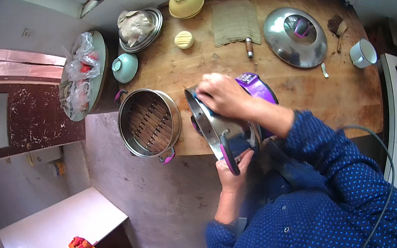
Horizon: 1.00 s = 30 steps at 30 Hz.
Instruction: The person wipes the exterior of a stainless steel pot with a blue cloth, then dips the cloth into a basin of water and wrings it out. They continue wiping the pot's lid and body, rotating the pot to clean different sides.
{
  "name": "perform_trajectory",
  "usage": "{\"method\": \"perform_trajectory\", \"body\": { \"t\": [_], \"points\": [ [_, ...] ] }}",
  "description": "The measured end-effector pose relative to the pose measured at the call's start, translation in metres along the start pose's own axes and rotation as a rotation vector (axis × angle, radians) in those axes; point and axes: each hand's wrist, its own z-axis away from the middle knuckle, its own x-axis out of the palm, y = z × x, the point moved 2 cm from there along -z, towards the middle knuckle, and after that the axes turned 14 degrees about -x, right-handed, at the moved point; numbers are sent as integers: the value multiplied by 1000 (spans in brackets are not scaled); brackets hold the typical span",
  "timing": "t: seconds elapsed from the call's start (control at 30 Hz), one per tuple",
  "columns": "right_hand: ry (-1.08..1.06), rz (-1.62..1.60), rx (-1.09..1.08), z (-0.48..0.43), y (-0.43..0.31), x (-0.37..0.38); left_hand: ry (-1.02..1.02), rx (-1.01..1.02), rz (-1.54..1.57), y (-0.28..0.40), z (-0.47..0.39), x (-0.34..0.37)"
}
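Observation:
A stainless steel electric pot (236, 127) with a purple control base (260, 88) lies tilted at the table's front edge, its mouth turned to the left. Its near black-and-purple handle (229, 155) points toward me. My left hand (232, 171) grips the pot from below, beside that handle. Against the pot's upper side, my right hand (223, 94) is closed over a blue piece, apparently a cloth (207, 107), mostly hidden by the fingers. Left of the pot stands a steel steamer tier (175, 118) with a brown slatted rack (149, 124) inside.
On the wooden table (298, 107) are a domed steel lid (280, 45), a cleaver (235, 23), an enamel mug (363, 53), a yellow bowl (186, 4) and a green bowl (125, 68). A grey cable (388, 155) passes my right sleeve. Behind left stands a white-topped table (61, 222).

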Motion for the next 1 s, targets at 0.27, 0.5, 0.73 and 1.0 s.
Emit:
{"method": "perform_trajectory", "body": {
  "t": [0.27, 0.5, 0.73, 1.0],
  "points": [
    [-40, -64, -136, 16, -20, -15, 6, 130, -128, 5, -10, -10],
    [22, 50, -19, -20, 5, 7, -5, 17, -63, -4, -2, -9],
    [26, -81, -146, 22, -37, -16, 1, 206, -218, 2, -5, -15],
    [-48, 65, 55, -19, 3, 12, -13, 185, -159, -3, 0, -12]
  ]
}}
